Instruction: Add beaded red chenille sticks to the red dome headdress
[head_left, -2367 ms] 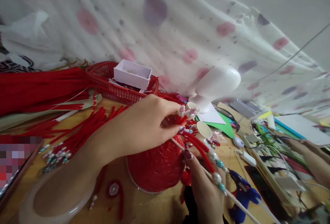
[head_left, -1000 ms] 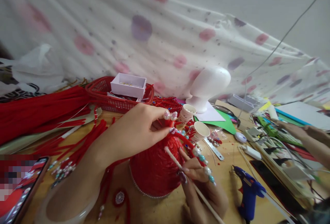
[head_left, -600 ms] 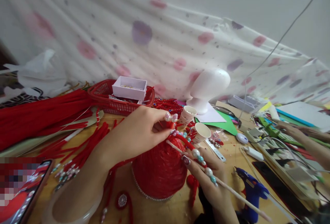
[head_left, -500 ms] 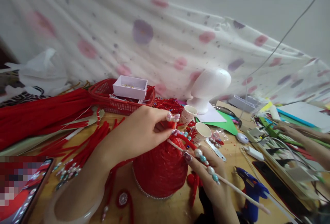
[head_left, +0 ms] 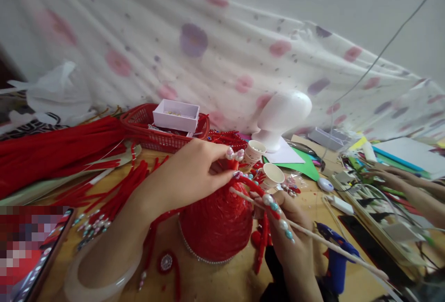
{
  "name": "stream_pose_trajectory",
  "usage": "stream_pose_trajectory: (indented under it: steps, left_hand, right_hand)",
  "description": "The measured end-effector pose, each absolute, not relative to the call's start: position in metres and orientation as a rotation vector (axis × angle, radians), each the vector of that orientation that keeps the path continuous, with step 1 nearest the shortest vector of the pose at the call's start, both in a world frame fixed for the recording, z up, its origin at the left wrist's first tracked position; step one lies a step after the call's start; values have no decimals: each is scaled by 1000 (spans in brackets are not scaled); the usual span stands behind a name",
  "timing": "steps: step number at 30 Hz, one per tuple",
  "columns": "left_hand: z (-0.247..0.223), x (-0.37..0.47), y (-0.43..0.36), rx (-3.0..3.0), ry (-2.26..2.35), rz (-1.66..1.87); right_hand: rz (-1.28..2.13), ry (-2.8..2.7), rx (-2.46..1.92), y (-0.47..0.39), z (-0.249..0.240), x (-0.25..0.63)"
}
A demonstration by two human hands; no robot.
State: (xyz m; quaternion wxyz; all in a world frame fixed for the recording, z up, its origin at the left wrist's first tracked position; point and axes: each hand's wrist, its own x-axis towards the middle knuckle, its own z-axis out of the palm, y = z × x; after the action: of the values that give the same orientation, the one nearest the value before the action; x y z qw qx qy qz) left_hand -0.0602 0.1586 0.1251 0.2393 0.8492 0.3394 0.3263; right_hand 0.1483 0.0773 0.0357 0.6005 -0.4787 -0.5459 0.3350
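Gripping stick, right hand, golden bits in box inside basket

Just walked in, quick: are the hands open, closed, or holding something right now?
Left hand: closed, pinching a red beaded piece.
Right hand: closed, holding a white stick.

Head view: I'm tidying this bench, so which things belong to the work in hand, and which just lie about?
In the work, it seems:
beaded red strands, in the left hand
pale stick, in the right hand
red domed piece

Apparently lying about:
white foam head
green sheet
power strip
blue glue gun, unheld, though possibly a tool
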Motion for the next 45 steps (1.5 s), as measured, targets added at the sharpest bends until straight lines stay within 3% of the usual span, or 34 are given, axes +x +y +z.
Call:
stream_pose_trajectory:
  steps: [9,15,23,33,45]
  left_hand:
    - [125,-60,160,2323,904,884]
    - [124,-60,159,2329,897,891]
    - [126,-62,160,2312,916,872]
    - [125,-60,158,2285,879,878]
    - [127,-62,161,2338,957,802]
  right_hand:
    - [653,-1306,-1333,84,30,149]
    - [758,-1098,-1153,76,37,144]
    - [497,-1484,-1340,65,54,140]
    - [666,-1241,-1148,72,33,147]
    - [536,-1550,-1220,77,50,145]
